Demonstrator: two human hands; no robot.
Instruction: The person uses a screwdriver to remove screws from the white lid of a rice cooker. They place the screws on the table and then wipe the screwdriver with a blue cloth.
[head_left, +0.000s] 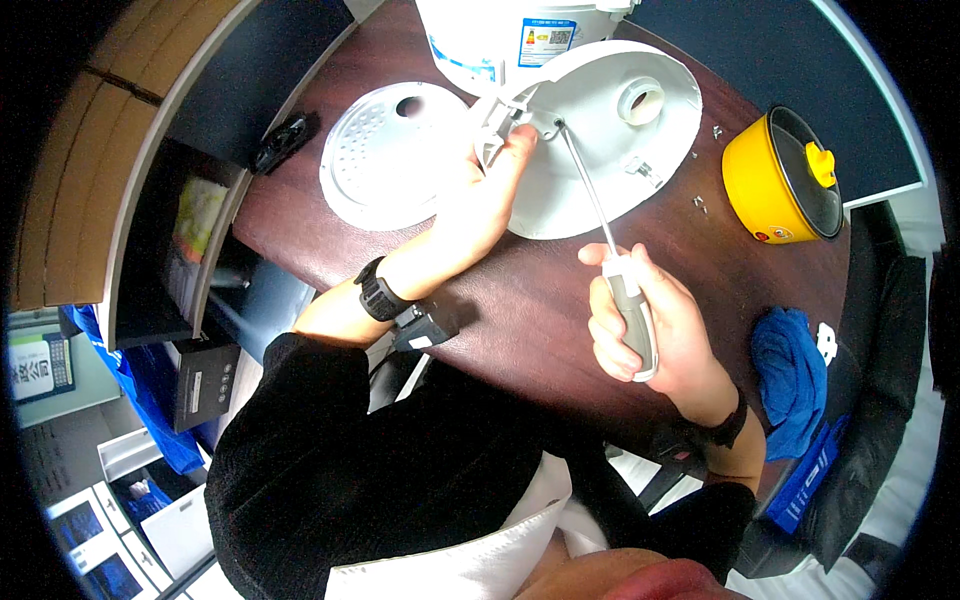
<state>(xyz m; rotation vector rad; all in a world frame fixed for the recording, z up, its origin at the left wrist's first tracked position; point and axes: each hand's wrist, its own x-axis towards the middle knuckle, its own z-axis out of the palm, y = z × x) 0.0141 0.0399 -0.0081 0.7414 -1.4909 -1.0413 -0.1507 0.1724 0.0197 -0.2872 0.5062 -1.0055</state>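
A white plastic lid (610, 165) lies with its hollow inner side up on the dark wooden table. My left hand (478, 205) is closed on a white bracket-like part (497, 130) at the lid's left edge, its thumb pressing there. In my right hand (672, 335), the grey-and-white handle of a screwdriver (633, 315) is gripped. Its metal shaft slants up and left, with the tip at a small hole in the lid; whether a screw sits there is too small to tell. Left of the lid rests a round white plate (370, 165) with small perforations and one larger hole.
A white appliance body (455, 30) stands behind the lid. Small loose metal parts (699, 204) lie between the lid and a yellow pot (745, 185) with a dark glass lid. A blue cloth (790, 375) is at the right; a black object (283, 142) sits at the left edge.
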